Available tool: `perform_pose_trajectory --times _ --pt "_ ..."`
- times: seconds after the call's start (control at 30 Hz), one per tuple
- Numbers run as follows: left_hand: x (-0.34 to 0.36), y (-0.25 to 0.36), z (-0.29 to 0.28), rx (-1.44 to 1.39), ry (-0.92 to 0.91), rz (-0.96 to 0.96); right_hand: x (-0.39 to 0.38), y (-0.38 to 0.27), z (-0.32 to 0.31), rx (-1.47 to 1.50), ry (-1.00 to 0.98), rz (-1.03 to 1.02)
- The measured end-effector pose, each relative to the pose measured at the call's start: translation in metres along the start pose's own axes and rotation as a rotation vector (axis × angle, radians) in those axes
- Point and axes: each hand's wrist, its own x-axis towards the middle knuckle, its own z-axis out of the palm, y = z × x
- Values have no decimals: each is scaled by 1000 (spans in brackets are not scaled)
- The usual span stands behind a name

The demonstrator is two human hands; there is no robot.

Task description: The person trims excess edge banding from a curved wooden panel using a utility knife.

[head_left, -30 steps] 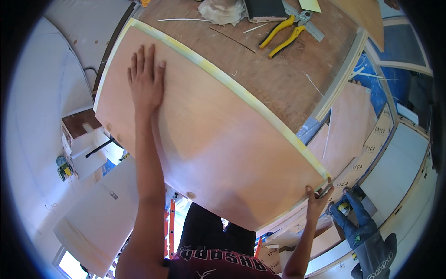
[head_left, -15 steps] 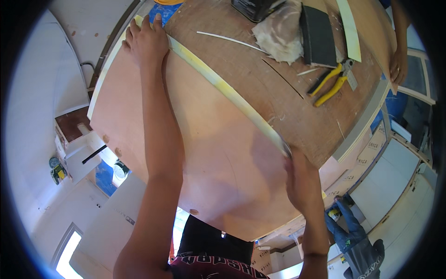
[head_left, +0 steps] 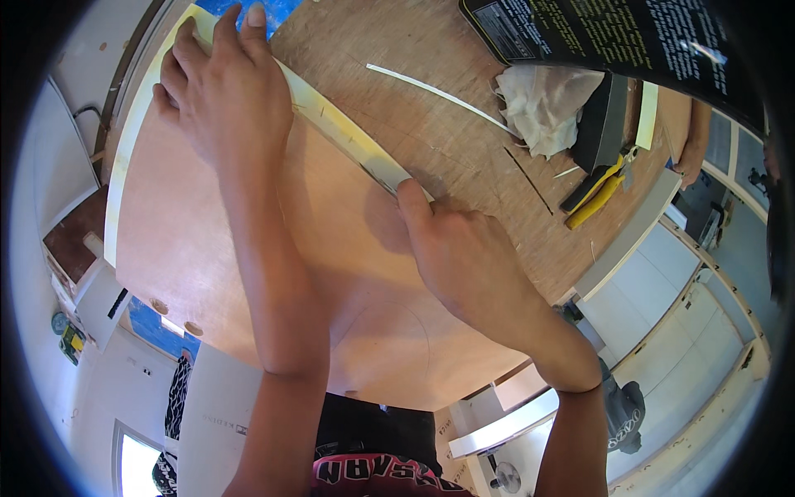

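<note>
A pale, curved wooden panel [head_left: 373,273] lies in front of me, with a yellowish-white strip [head_left: 331,120] running along its far edge. My left hand [head_left: 228,91] rests on the panel's far left corner, fingers apart and bent over the edge strip. My right hand [head_left: 464,248] is closed at the strip's right part, thumb pointing along it. A thin, dark-edged piece shows at the thumb tip against the strip; the fingers hide the rest, so its kind cannot be made out.
Beyond the strip lies a brown wooden worktop [head_left: 447,116] with a thin white offcut [head_left: 439,93]. Further right are a crumpled cloth [head_left: 546,108], a dark block [head_left: 600,120], yellow-handled pliers [head_left: 596,199] and a large black container [head_left: 613,37]. Another person's arm [head_left: 694,141] reaches in at right.
My right hand has moved left and away from me along the strip, closer to my left hand. My view has shifted nearer, and the black container looks larger.
</note>
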Motion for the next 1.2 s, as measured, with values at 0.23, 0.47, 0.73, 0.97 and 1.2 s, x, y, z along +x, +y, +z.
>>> perform_pose_trajectory --times 0.23,0.47,0.73,0.97,1.2 --pt "2 -7 7 42 -13 -3 6 0 -16 52 -132 -23" --pt "5 -10 10 65 -6 -1 -52 25 -8 82 -375 153" --pt "3 -14 13 13 -14 -9 -74 20 -10 13 -119 95" --pt "5 -12 14 27 -24 1 -18 18 -6 104 -122 -17" --pt "8 -19 20 12 1 15 -21 19 -3 70 -256 6"
